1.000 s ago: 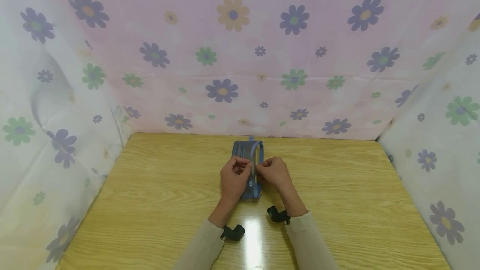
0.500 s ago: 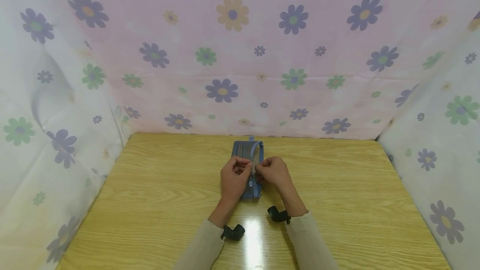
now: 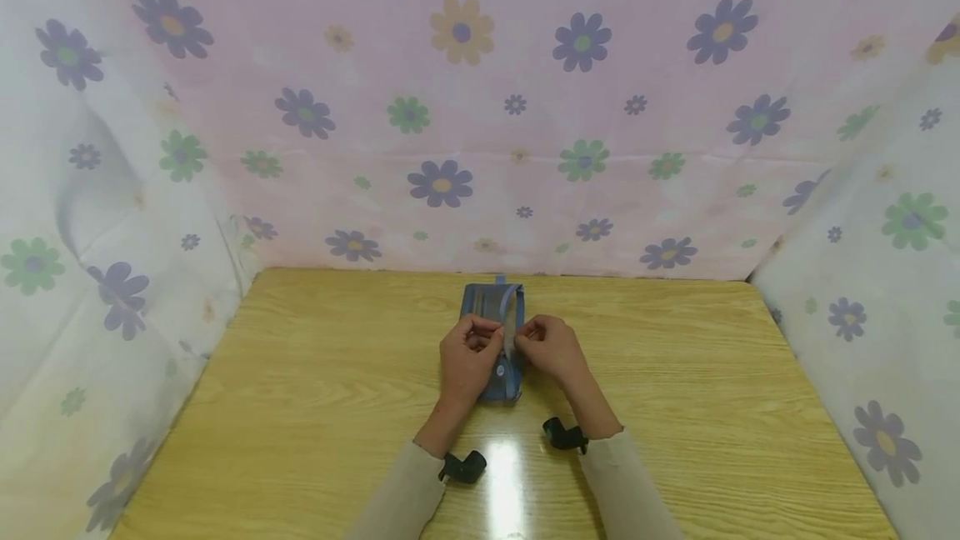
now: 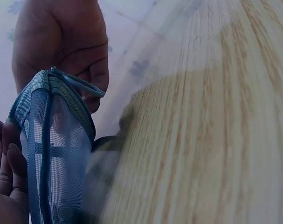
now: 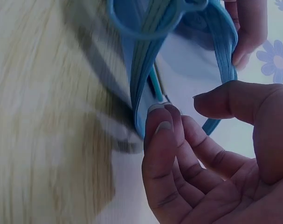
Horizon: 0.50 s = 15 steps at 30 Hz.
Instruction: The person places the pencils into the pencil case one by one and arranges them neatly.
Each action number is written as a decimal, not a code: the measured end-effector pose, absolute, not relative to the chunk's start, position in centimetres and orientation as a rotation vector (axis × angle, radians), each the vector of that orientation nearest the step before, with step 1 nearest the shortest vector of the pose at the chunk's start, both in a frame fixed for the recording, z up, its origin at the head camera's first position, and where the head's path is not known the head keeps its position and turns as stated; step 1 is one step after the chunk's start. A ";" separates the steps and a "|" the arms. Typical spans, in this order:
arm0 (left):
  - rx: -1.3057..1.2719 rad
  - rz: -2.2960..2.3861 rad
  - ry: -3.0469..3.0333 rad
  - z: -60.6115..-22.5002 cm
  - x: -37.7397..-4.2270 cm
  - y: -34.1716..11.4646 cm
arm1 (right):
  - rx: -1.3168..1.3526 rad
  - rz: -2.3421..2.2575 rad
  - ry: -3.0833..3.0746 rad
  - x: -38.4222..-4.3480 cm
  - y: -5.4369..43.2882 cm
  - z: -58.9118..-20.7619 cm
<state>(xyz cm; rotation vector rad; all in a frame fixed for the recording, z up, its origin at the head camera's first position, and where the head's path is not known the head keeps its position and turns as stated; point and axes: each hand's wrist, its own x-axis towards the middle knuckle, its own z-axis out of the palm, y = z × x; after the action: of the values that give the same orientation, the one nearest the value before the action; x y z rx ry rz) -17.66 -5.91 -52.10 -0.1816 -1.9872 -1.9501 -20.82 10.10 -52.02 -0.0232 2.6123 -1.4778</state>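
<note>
A blue mesh zip pouch (image 3: 480, 307) lies on the table. Its zipped mouth is parted in the right wrist view, and a slim teal stick (image 5: 156, 84) shows inside, its kind unclear. My left hand (image 3: 468, 357) pinches the left side of the mouth between thumb and fingers. Just off the other side is my right hand (image 3: 551, 346); its thumb and loosely bent fingers stand apart, with nothing visible between them. A ring-shaped blue loop (image 4: 83, 84) hangs at the pouch's end in the left wrist view.
The wood-grain table (image 3: 322, 407) extends around both arms. A flower-print cloth (image 3: 525, 132) rises behind it and along both sides. Small black devices (image 3: 463, 467) are fixed at the wrists.
My right hand has eased slightly right, away from the pouch's edge. My left hand keeps its pinch. The head view has shifted a little.
</note>
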 end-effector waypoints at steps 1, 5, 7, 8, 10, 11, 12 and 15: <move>-0.175 -1.949 -1.999 -52.6 -17.9 -6.0 | -0.036 -1.465 2.626 -20.8 10.3 -52.1; -0.142 -1.970 -2.021 -54.2 -18.8 -6.2 | -0.063 -1.410 2.677 -20.9 11.1 -52.3; -0.143 -1.982 -2.029 -55.0 -19.1 -6.3 | -0.069 -1.382 2.706 -20.9 11.6 -52.4; -0.148 -1.991 -2.024 -54.9 -19.1 -6.3 | -0.071 -1.370 2.718 -20.9 11.9 -52.4; -0.165 -1.996 -2.019 -54.9 -19.2 -6.3 | -0.075 -1.364 2.734 -20.9 12.3 -52.5; -0.172 -1.997 -2.020 -54.9 -19.2 -6.3 | -0.075 -1.364 2.738 -20.9 12.6 -52.5; -0.180 -1.996 -2.022 -54.9 -19.3 -6.3 | -0.077 -1.368 2.741 -20.8 12.8 -52.5; -0.186 -1.979 -2.049 -54.8 -19.4 -6.2 | -0.078 -1.377 2.754 -20.7 13.3 -52.4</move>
<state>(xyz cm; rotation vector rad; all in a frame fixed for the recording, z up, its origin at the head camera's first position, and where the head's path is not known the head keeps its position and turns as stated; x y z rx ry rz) -19.43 -6.23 -54.84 -0.1860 -2.0491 -1.9785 -20.68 13.29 -52.39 -0.0776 2.7541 -1.3774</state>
